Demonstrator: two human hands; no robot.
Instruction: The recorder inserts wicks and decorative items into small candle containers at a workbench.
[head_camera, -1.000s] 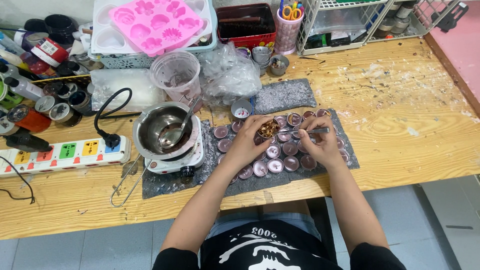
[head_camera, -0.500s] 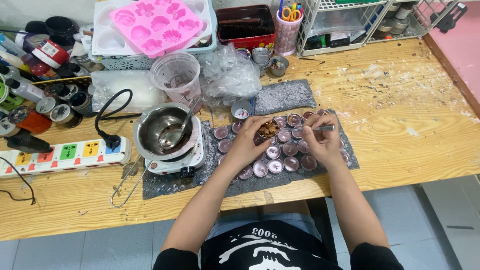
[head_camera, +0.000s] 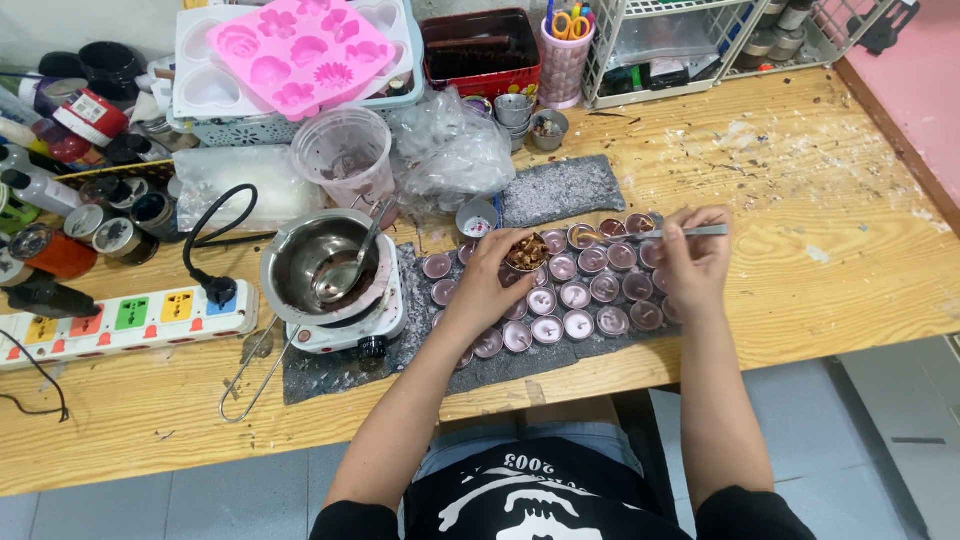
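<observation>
You've got a bright pink flower-shape mould (head_camera: 303, 48) upper left, sitting on a white tray (head_camera: 205, 70). The little cups (head_camera: 590, 290) mid-frame are silvery with pinkish-mauve fill, on a speckled grey mat (head_camera: 560, 188). The pot (head_camera: 318, 265) is shiny steel, and the power strip (head_camera: 120, 320) at left is white with yellow, green, orange and blue switches. The table (head_camera: 800, 250) is pale wood with white flecks.

Both bare forearms extend forward from the torso and converge slightly, the left hand (head_camera: 492, 275) curled with fingers cupped in a closed grip, the right hand (head_camera: 692, 262) raised beside it, thumb and fingertips pinched together, wrist bent slightly inward.
</observation>
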